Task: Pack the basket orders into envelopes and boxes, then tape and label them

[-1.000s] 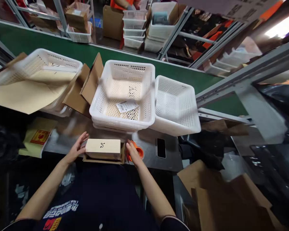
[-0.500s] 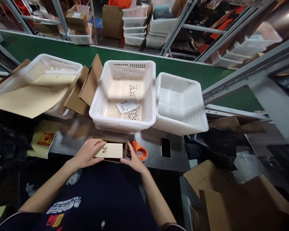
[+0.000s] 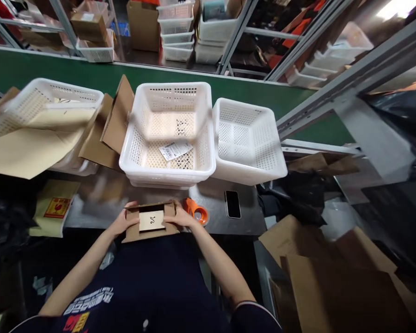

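A small open cardboard box is at the front edge of the metal table, close against my body. Inside it lies a cream-coloured box with a black handwritten squiggle on top. The short end flaps are folded inward over both ends of the cream box. My left hand grips the left end of the cardboard box. At the right end my right hand holds the box, its fingers reaching over the right flap. Just right of that hand sits an orange tape dispenser, apart from the box.
A phone lies on the metal table. Behind stand a white basket with a printed label, another white basket, and a left basket with cream paper. Cardboard pieces lie at lower right.
The end flaps of the cardboard box are now folded in over the cream box. My left hand has moved from the cream box to the cardboard box's left end. The view has shifted right.
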A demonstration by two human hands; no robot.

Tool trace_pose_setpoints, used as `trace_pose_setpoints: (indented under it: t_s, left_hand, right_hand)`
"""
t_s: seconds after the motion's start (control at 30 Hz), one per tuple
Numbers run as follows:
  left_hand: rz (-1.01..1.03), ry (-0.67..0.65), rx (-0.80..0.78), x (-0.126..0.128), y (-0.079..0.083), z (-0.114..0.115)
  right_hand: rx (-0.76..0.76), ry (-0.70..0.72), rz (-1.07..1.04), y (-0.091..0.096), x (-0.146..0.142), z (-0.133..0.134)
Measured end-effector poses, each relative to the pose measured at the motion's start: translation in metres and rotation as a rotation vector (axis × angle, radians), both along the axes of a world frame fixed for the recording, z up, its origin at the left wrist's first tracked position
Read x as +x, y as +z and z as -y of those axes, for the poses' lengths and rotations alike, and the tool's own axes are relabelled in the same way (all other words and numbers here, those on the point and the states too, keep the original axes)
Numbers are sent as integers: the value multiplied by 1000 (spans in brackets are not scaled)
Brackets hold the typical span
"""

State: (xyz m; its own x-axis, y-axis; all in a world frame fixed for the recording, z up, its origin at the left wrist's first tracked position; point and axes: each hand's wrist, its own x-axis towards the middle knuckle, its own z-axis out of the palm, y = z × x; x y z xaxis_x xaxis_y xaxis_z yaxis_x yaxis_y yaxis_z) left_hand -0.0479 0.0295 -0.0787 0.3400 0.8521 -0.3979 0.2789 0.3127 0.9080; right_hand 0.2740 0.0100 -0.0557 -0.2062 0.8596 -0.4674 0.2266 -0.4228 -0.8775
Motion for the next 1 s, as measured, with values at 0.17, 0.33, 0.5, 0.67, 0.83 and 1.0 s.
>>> trace_pose_setpoints:
  t_s: [0.17,0.33,0.5,0.67,0.83,1.0]
  left_hand:
    - [-245,110,386,16,6,5]
    - [-415,13,949,-5,1,17]
    - [-498,-282,1046,-42,10,39]
    - [-479,-313,649,-47,31,47]
    - [-218,132,354,-18,17,37]
    - [-155,345,316,1,10,39]
  right_hand:
    - [235,28,358,-6,-19,1]
    - [882,99,497,-28,1,15]
    - [1110,620,631,-17,41,33]
    - [916,670,635,11,39,36]
    - [861,276,601,0,4,26]
    - [775,-22,671,-18,0,37]
